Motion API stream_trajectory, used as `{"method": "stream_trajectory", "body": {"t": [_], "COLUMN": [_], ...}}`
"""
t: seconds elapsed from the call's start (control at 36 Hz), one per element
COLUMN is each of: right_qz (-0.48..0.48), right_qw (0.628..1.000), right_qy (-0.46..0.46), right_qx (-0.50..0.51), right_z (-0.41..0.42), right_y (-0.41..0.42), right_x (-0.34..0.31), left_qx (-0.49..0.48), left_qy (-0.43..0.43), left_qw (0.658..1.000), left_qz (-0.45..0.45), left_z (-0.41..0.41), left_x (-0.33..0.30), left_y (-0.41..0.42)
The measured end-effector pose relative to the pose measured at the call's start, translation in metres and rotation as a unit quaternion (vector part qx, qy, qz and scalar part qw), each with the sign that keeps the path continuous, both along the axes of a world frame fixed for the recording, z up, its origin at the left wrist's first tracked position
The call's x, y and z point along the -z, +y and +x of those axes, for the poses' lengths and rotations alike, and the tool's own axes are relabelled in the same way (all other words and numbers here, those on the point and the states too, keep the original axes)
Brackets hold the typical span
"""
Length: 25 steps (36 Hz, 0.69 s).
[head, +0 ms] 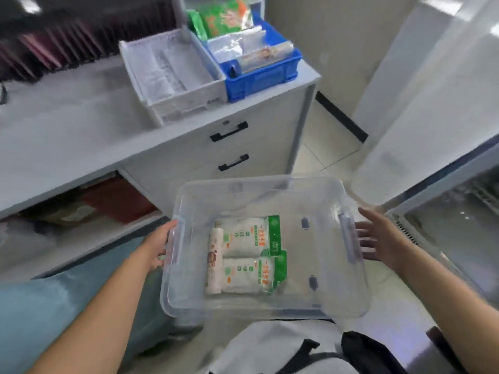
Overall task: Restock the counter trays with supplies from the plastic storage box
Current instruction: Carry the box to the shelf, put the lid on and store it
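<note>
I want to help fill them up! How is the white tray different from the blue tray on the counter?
The white tray has slotted, see-through walls; the blue tray has solid blue walls. The white tray holds only a few flat clear packets low down; the blue tray is packed, with green and orange packs standing above its rim. The white tray looks wider and sits on the left. Both are open-topped, rectangular, and touch side by side on the counter.

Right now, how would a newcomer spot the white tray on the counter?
Find the grey counter above the drawers. At its right end two bins sit side by side. The white tray is the left one, pale and slotted, unlike the solid blue bin.
</note>
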State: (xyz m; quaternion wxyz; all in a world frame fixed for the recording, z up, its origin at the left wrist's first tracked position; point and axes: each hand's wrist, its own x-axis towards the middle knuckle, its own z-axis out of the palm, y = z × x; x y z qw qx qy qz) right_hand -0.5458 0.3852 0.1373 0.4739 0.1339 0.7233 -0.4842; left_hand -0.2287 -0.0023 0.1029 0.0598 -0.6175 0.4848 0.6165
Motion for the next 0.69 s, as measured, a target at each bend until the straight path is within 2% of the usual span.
{"method": "stream_trajectory", "body": {"t": [0.19,0.33,0.44,0.69], "right_qz": [-0.011,-0.020,-0.039,-0.043], "right_qw": [0.992,0.975,0.958,0.899], "right_qy": [0.034,0.055,0.071,0.094], "right_qx": [0.125,0.216,0.275,0.425], "right_z": [-0.065,-0.096,-0.119,-0.195], "right_y": [0.080,0.110,0.119,0.101], "right_x": [0.000,-0.010,-0.013,-0.034], "left_qx": [0.146,0.188,0.233,0.401], "left_qy": [-0.021,0.006,0.014,0.023], "left_qw": [0.987,0.975,0.963,0.905], "left_qz": [-0.058,-0.115,-0.138,-0.143], "left_z": [-0.211,-0.326,-0.408,-0.627], "left_x": [-0.030,-0.040,-0.054,-0.083], "left_y": [0.018,0.031,0.036,0.033]}}
